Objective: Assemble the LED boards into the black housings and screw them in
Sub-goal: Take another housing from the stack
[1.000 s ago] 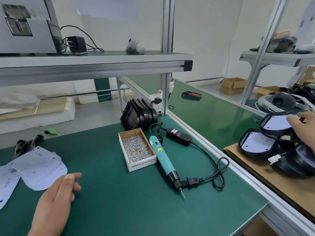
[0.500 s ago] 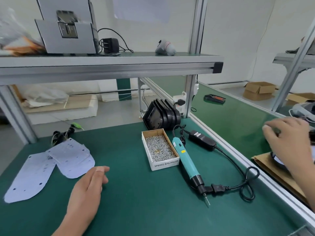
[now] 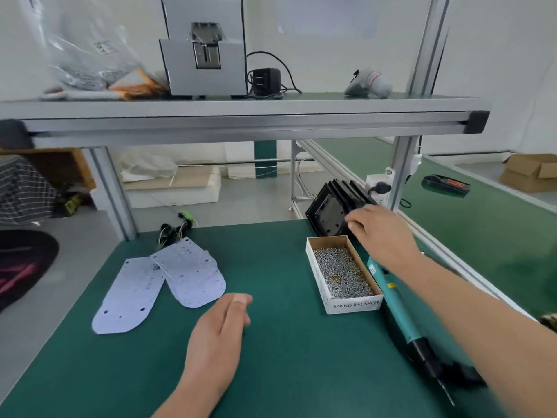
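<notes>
Right hand [image 3: 382,233]: reaching to the far right, fingers bending over the front of the black housings [image 3: 328,212]; I cannot tell whether they are clamping one.
Left hand [image 3: 220,336]: resting near the middle of the green mat [image 3: 286,372], fingers relaxed, gripping nothing.
Black housings: standing tilted in a stack at the far right, just behind the screw box [image 3: 355,306].
LED boards [image 3: 168,279]: lying flat and overlapping on the left, well apart from the housings.
Screwdriver [image 3: 398,306]: lying just right of the screw box, passing under the right forearm.

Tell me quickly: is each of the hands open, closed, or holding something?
Left hand: open, fingers relaxed, holding nothing.
Right hand: fingers at the black housings; whether it grips them cannot be told.
</notes>
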`<state>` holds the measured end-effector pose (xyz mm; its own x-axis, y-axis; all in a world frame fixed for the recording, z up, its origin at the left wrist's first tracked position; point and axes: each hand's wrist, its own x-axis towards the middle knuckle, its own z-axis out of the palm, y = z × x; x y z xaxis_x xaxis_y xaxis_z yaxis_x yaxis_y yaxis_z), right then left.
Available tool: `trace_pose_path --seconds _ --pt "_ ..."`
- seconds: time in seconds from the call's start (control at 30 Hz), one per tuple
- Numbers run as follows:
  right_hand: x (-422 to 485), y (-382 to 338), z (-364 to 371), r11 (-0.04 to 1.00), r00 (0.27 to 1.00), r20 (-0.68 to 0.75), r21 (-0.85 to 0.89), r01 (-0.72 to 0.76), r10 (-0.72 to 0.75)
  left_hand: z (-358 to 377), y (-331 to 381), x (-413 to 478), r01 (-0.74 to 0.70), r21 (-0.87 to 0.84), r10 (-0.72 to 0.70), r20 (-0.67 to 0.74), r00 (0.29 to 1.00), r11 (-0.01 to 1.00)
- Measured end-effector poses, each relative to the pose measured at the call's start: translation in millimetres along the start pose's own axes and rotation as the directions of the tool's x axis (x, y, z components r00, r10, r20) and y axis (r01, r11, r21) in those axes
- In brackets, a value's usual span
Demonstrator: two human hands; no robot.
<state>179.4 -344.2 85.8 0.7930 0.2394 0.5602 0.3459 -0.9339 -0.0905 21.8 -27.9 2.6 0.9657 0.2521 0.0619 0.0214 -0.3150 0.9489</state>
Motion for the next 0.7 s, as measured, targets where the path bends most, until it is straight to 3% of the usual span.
trace_pose_path --seconds 0.1,0.27,0.5,0.7 --pt "27.6 -8.2 16.8 0.985 0.994 0.104 -0.164 0.049 -0.032 -0.3 -0.8 0.8 0.011 0.002 -0.011 0.006 1.000 1.000" --pt "58.2 -5.2 29.0 0.893 0.939 0.343 -0.434 0.124 0.036 0.2 1.8 0.5 0.022 -0.014 -0.022 0.012 1.000 1.000" --pt "64.5 -8.0 29.1 0.842 0.888 0.452 -0.511 0.176 0.089 -1.5 4.9 -1.7 0.017 -0.023 -0.016 0.019 1.000 1.000" --pt "59.1 0.7 30.8 0.890 0.919 0.394 -0.423 0.170 0.011 -0.9 7.1 -2.2 0.011 -0.021 -0.011 0.013 1.000 1.000"
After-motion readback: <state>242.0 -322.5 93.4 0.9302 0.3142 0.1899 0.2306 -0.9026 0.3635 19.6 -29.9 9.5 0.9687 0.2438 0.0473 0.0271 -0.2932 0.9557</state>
